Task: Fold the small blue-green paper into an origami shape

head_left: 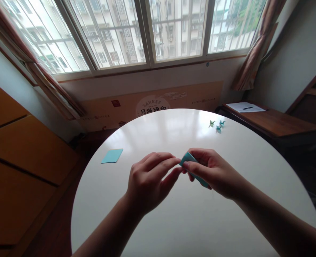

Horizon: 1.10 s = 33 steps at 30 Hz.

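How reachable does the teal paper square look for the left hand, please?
Likely yes: bare white table lies between the left hand and the teal paper square, though that hand's fingertips are at the folded teal paper.

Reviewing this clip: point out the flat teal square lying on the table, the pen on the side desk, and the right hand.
teal square (112, 156): head view, middle of its top face
pen (248, 108): head view, its barrel
right hand (210, 166): head view, back of the hand
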Available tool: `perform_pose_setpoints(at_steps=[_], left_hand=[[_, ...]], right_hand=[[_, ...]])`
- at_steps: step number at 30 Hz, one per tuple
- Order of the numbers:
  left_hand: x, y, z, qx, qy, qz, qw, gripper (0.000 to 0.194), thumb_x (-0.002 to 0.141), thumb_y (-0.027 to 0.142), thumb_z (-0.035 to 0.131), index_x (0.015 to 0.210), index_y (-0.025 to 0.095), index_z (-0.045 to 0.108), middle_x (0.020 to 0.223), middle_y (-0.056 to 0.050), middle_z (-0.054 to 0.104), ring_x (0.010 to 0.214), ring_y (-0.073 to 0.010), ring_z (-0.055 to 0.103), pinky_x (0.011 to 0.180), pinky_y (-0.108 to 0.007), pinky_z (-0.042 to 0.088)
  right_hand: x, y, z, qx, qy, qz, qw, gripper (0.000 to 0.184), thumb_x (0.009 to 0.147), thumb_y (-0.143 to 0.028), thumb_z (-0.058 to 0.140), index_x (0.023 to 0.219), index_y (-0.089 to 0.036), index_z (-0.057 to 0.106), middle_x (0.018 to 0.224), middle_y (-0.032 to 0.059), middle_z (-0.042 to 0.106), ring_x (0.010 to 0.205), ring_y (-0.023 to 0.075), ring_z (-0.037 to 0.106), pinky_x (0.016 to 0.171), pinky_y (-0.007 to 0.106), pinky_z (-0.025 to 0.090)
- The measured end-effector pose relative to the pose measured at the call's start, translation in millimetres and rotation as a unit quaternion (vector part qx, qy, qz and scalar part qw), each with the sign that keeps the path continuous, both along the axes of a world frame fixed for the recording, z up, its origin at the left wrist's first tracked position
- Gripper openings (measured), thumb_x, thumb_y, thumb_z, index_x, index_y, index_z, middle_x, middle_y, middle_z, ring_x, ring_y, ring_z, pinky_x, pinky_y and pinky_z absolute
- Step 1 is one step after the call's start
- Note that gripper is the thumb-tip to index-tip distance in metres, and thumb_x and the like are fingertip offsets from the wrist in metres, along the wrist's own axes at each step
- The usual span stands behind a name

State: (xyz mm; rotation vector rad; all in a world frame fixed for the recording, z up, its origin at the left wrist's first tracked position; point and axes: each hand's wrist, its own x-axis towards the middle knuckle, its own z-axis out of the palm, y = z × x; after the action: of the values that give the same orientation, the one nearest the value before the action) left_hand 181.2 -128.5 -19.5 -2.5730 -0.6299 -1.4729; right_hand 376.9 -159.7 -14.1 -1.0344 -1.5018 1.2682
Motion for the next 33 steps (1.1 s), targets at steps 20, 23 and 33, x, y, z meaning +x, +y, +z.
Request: perform_pose_setpoints(at_steps=[20, 23, 33], left_hand=[[2.7, -1.3, 1.0, 0.010, -0.002, 0.012, 1.000, 0.018, 0.081, 0.015, 0.077, 0.096, 0.020, 0.070, 0.089, -0.002, 0.074, 0.074, -0.0146, 0.070, 0.067, -0.025, 0.059], [2.8, -1.4, 0.2, 0.013, -0.001, 0.014, 1.000, 0.018, 0.080, 0.013, 0.078, 0.095, 0.020, 0.070, 0.089, -0.002, 0.073, 0.075, -0.0144, 0.069, 0.067, -0.025, 0.059], [2.7, -1.9, 0.3, 0.011, 0.002, 0.014, 1.000, 0.018, 0.080, 0.014, 0.077, 0.096, 0.020, 0.070, 0.090, -0.002, 0.074, 0.075, -0.0145, 0.069, 0.065, -0.025, 0.059]], right_hand=[[1.0, 0.6, -4.1, 0.060, 0.001, -0.014, 0.998, 0.027, 0.090, -0.031, 0.064, 0.069, -0.016, 0.057, 0.061, -0.0049, 0.041, 0.055, 0.0075, 0.034, 0.048, 0.020, 0.028], [0.2, 0.2, -5.0, 0.061, 0.002, -0.018, 0.998, 0.026, 0.090, -0.030, 0.064, 0.069, -0.016, 0.056, 0.061, -0.0048, 0.041, 0.056, 0.0076, 0.034, 0.048, 0.020, 0.028], [-0.6, -0.2, -6.3, 0.063, 0.000, -0.031, 0.998, 0.027, 0.089, -0.032, 0.065, 0.068, -0.016, 0.058, 0.060, -0.0042, 0.042, 0.055, 0.0082, 0.035, 0.048, 0.020, 0.029]])
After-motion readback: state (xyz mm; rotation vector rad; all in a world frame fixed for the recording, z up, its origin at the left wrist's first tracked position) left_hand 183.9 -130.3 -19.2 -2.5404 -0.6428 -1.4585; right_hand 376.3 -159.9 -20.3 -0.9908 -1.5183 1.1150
